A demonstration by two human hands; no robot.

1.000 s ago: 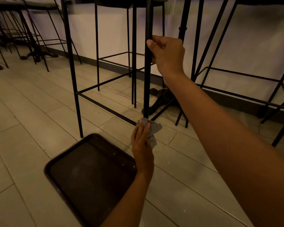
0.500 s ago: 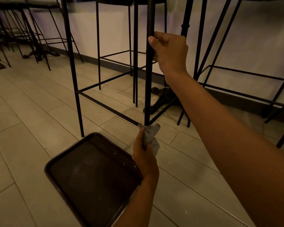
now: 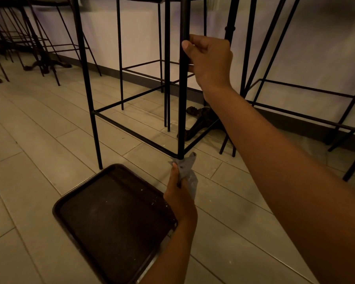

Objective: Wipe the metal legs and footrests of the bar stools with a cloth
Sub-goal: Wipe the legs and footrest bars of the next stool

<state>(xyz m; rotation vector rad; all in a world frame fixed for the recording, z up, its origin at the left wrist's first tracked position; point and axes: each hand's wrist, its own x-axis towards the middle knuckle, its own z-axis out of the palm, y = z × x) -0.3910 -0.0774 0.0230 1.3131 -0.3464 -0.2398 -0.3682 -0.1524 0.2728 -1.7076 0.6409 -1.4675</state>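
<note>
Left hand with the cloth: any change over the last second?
The left hand curled its straight fingers round the cloth, bunching it on the stool leg just below the footrest corner. The right hand still grips the leg high up; the tray has not moved.

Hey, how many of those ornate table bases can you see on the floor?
2. One ornate table base sits just behind the stool leg that the right hand grips; another is at the far left. More may be hidden.
</note>
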